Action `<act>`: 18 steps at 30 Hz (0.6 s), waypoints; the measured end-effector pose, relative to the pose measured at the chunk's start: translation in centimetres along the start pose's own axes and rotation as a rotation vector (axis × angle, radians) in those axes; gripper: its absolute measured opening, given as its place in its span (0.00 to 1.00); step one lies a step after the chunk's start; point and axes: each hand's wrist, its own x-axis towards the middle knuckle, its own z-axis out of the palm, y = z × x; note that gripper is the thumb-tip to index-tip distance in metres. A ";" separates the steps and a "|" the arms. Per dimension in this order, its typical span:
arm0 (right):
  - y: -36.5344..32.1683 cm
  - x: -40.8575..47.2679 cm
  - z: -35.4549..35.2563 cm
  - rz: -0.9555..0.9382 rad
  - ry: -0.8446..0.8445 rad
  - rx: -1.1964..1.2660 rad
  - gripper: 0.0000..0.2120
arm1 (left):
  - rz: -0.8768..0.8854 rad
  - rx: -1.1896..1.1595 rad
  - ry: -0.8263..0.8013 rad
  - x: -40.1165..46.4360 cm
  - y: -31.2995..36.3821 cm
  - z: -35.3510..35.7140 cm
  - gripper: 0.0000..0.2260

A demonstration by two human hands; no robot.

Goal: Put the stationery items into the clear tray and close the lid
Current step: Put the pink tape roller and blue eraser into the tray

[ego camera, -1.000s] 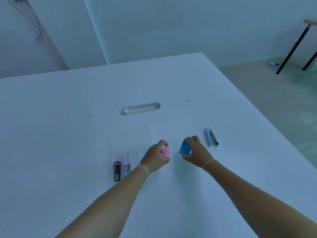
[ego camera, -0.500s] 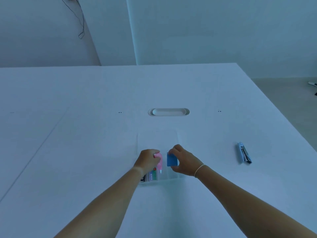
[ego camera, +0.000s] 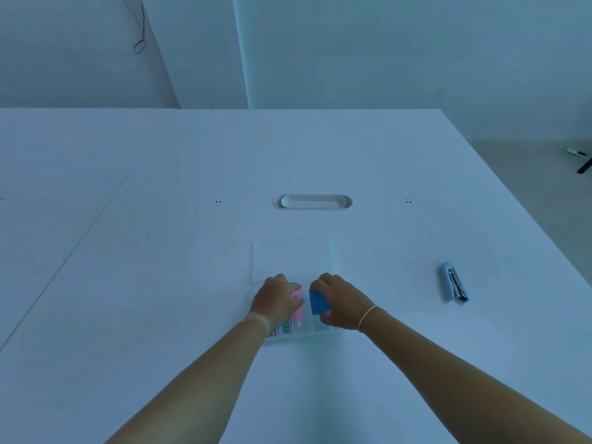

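Note:
A clear tray lies on the white table just before me, its clear lid folded open flat behind it. My left hand holds a pink item down in the tray's middle section. My right hand holds a blue block over the tray's right section. A small item with a green and pink label lies in the tray's left part, half hidden by my left wrist. A light blue stapler lies on the table, apart to the right.
An oval cable slot is set into the table beyond the lid. The table's right edge runs diagonally past the stapler. A black table leg stands on the floor at far right.
Both hands carried the pink item and the blue block from the bare table over to the tray, and now sit lower in it. The view has shifted left.

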 end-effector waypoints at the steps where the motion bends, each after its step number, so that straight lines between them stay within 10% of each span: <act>1: -0.1 0.1 0.1 0.000 0.001 -0.011 0.23 | -0.001 0.015 0.003 0.0 0.0 0.1 0.18; 18: 0.4 -0.7 -0.3 0.048 0.085 0.073 0.24 | 0.022 0.058 -0.001 -0.7 -0.4 -0.7 0.20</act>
